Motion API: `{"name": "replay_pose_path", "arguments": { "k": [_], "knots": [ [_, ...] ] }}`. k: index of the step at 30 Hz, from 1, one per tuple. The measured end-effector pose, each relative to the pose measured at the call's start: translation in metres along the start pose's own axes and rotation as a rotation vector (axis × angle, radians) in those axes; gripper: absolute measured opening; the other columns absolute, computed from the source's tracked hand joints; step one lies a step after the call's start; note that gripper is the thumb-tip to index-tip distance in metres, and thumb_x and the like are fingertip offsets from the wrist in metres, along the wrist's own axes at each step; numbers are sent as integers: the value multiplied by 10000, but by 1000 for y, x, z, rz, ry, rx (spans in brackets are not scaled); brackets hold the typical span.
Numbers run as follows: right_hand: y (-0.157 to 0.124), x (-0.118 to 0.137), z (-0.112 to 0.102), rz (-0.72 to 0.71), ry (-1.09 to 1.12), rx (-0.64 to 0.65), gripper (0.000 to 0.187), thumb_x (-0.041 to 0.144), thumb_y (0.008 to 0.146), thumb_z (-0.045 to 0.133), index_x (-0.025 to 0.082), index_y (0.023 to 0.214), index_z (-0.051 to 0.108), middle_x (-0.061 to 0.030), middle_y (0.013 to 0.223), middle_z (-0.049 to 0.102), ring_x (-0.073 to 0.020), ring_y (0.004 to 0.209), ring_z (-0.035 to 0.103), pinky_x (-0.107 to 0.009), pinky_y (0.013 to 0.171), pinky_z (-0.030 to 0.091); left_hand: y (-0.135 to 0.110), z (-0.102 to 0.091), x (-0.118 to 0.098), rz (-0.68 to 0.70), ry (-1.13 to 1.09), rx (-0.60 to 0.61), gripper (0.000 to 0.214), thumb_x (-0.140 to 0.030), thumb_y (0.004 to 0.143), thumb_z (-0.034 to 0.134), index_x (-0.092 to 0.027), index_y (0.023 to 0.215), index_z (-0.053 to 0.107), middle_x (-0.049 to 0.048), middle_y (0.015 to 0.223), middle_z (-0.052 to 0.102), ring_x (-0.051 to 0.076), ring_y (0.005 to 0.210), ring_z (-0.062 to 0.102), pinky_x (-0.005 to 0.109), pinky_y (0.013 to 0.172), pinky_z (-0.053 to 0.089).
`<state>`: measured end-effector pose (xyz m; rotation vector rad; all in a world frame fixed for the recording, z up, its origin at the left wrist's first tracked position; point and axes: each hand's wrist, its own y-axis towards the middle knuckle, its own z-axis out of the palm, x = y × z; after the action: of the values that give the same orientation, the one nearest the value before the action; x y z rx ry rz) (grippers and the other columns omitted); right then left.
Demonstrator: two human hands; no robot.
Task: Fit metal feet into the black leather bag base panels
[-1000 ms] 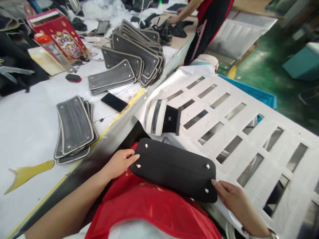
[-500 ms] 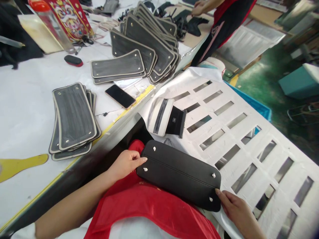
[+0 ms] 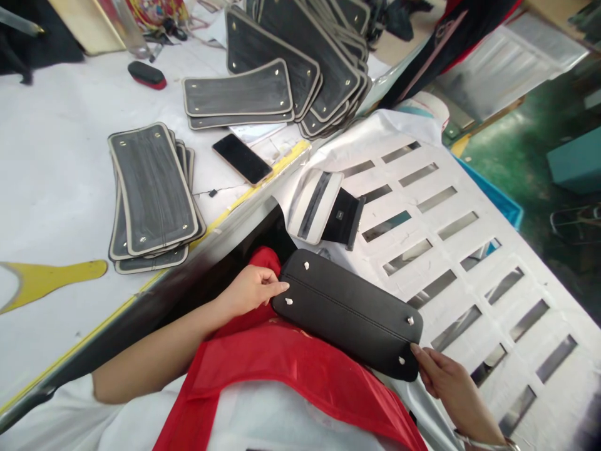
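A black bag bottom panel (image 3: pixel 347 312) with small pale studs at its corners lies across my lap, over a red cloth (image 3: pixel 291 376). My left hand (image 3: pixel 251 289) holds its left end, fingers curled against the edge. At the panel's right end my right hand (image 3: pixel 444 383) grips the corner with fingertips pressed on it. Just beyond the panel lies a small white and black pouch piece (image 3: pixel 323 208) on a white slotted sheet (image 3: pixel 469 250).
On the white table (image 3: pixel 56 163) to my left lie a stack of grey panels (image 3: pixel 150 191), a larger fanned pile (image 3: pixel 300 69), a black phone (image 3: pixel 241 158), a yellow cutout (image 3: pixel 51 279) and a red-black case (image 3: pixel 146 74). A person in dark clothes (image 3: pixel 464 31) stands at the far end.
The view has tipped down and shifted, so everything sits higher in frame. Both hands have kept their hold on the black panel's ends; the panel itself has hardly moved on my lap.
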<state>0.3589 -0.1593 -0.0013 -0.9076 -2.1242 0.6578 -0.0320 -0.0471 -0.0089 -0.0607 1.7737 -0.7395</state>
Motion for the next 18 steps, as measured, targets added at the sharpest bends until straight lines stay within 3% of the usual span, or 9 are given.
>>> {"name": "replay_pose_path", "arguments": {
  "k": [7, 18],
  "knots": [
    [-1, 0, 2, -17, -1, -20, 549, 678, 713, 524, 186, 507, 396, 35, 423, 341, -90, 424, 301, -261, 468, 242, 8, -5, -7, 62, 89, -6, 392, -450, 793, 556, -137, 559, 530, -26, 434, 490, 59, 364, 387, 191, 425, 305],
    [-5, 4, 4, -24, -2, -21, 565, 693, 707, 521, 177, 507, 405, 37, 407, 348, -82, 416, 310, -247, 475, 250, 14, -2, 2, 132, 165, -35, 390, -464, 779, 560, -143, 560, 523, -14, 481, 524, 77, 444, 432, 194, 451, 295]
  ]
}}
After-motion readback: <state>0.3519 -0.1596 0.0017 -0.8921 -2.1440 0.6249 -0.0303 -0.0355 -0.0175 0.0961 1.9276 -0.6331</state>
